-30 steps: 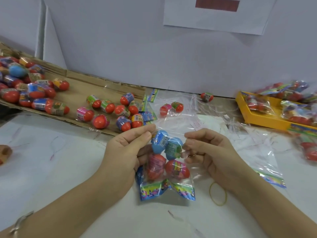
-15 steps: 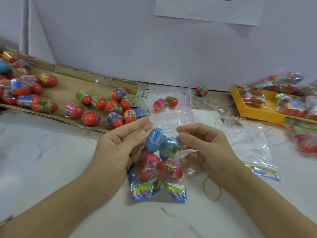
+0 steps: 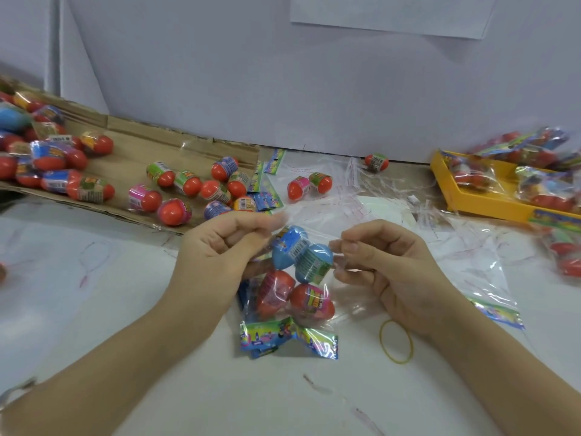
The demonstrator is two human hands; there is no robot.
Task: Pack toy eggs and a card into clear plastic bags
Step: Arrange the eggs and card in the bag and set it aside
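Observation:
A clear plastic bag (image 3: 342,294) stands on the white table between my hands. Inside it are two blue toy eggs (image 3: 287,247) on top, two red ones (image 3: 311,302) below, and a colourful card (image 3: 289,339) folded at the bottom. My left hand (image 3: 220,247) pinches the bag's top left edge between thumb and fingers. My right hand (image 3: 380,262) pinches the top right edge. Loose toy eggs (image 3: 185,184) lie on a flattened cardboard sheet (image 3: 125,146) at the back left.
A yellow rubber band (image 3: 396,341) lies just right of the bag. Spare clear bags (image 3: 471,265) and cards (image 3: 267,199) are spread behind and to the right. A yellow tray (image 3: 471,199) with filled bags sits at the far right. A grey wall closes the back.
Both hands keep their pinch on the bag's top edge with barely any movement. My head has shifted a little, so the scene slid slightly in view.

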